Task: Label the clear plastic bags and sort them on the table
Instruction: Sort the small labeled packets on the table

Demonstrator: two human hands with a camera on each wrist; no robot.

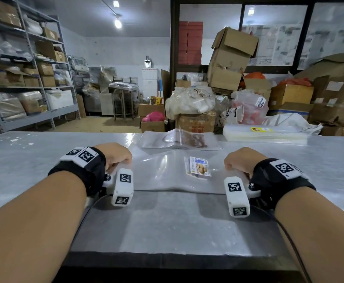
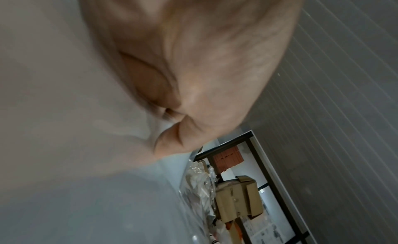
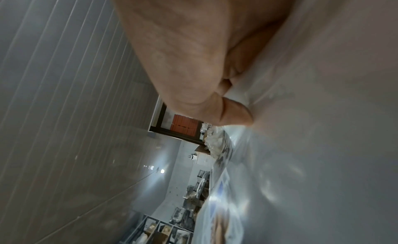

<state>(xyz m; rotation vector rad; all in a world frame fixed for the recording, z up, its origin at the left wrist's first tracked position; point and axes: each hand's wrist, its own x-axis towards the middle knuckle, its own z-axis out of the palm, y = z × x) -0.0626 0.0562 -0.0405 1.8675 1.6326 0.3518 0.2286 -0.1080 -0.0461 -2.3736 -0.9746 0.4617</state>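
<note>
A clear plastic bag (image 1: 163,174) lies flat on the grey table (image 1: 24,160) in front of me, with a small printed label (image 1: 198,168) stuck on its right half. My left hand (image 1: 120,160) pinches the bag's left edge, fingers curled. My right hand (image 1: 235,163) pinches its right edge the same way. In the left wrist view the left hand (image 2: 172,111) presses into the plastic (image 2: 64,111). The right wrist view shows the right hand (image 3: 232,101) gripping the film (image 3: 312,94). Another clear bag (image 1: 179,139) with brown contents lies just beyond.
A stack of flat clear bags (image 1: 267,134) with a yellow label sits at the table's far right. Cardboard boxes (image 1: 230,60) and filled plastic sacks (image 1: 189,101) crowd the space behind the table. Metal shelving (image 1: 24,78) stands at the left.
</note>
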